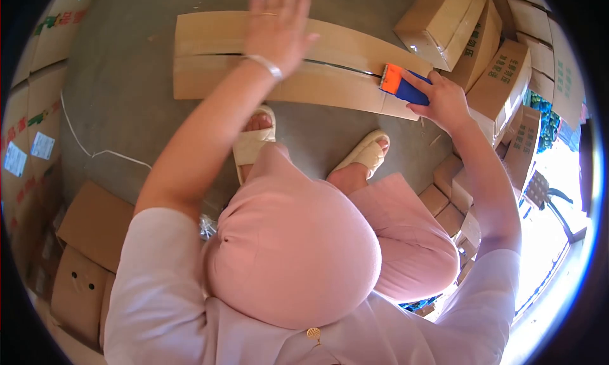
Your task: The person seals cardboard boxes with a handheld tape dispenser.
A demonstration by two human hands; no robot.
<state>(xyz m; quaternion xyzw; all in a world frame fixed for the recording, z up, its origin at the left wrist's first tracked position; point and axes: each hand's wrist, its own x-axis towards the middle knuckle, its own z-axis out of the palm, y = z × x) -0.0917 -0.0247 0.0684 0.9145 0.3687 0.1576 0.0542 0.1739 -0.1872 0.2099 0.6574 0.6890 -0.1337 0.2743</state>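
A long cardboard box (216, 76) lies across the floor in front of my feet, with a dark gap showing along the seam between its two top flaps. My left hand (277, 35) is stretched out over the far flap, fingers extended and holding nothing. At the box's right end, my right hand (446, 101) grips a blue and orange tape dispenser (413, 93). Its orange front is right at the seam and points left along the box. The palm side of my left hand is hidden.
Printed cardboard boxes (447, 22) are stacked close at the right. More cartons (89, 232) stand along the left side. A white cord (104, 152) lies on the grey floor (133, 79). My sandalled feet are just behind the long box. Bright light enters at the lower right.
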